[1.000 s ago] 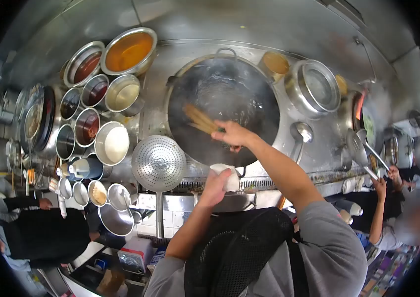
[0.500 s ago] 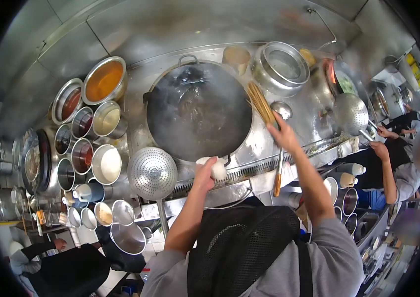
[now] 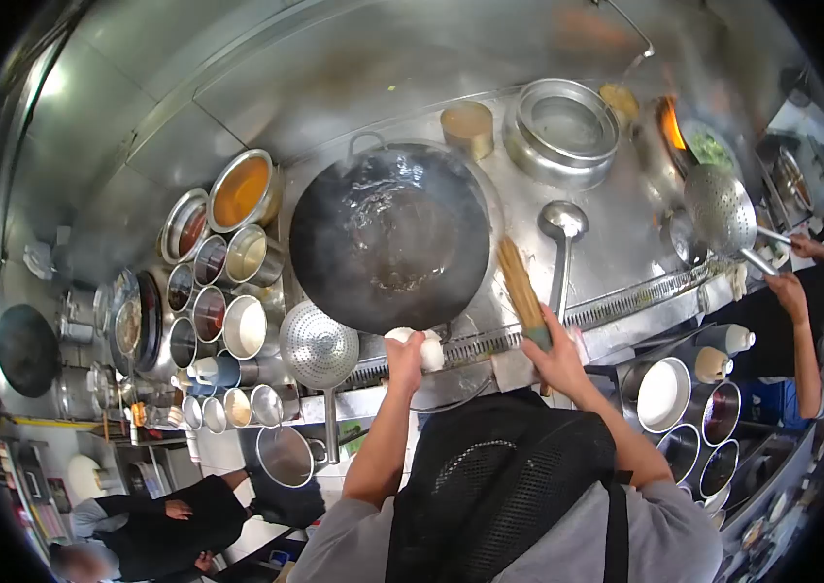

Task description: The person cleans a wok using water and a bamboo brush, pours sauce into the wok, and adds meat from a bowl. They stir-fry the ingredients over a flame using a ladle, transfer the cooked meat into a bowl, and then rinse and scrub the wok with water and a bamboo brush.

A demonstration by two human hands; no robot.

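My left hand (image 3: 406, 363) grips a folded white cloth (image 3: 432, 354) at the near rim of a large black wok (image 3: 334, 243). A shallow pool of liquid (image 3: 397, 238) lies in the wok, and steam rises from it. My right hand (image 3: 557, 360) is closed round the bound end of a bamboo wok brush (image 3: 521, 282). The brush's bristles point up and away, just right of the wok's rim. To the right of the brush a steel ladle (image 3: 563, 223) rests on the stove top, its handle partly behind my right hand.
A perforated strainer (image 3: 319, 345) lies left of my left hand. Sauce containers (image 3: 243, 325) crowd the left side. Behind stand a steel pot (image 3: 562, 136) and a tan container (image 3: 468, 129). At right, a co-worker's hand (image 3: 789, 296) holds another strainer (image 3: 720, 209) near a flaming wok.
My right hand and the brush have come nearer to me, and the hand is now apart from the ladle. My left hand stays at the wok's near rim. The view has shifted.
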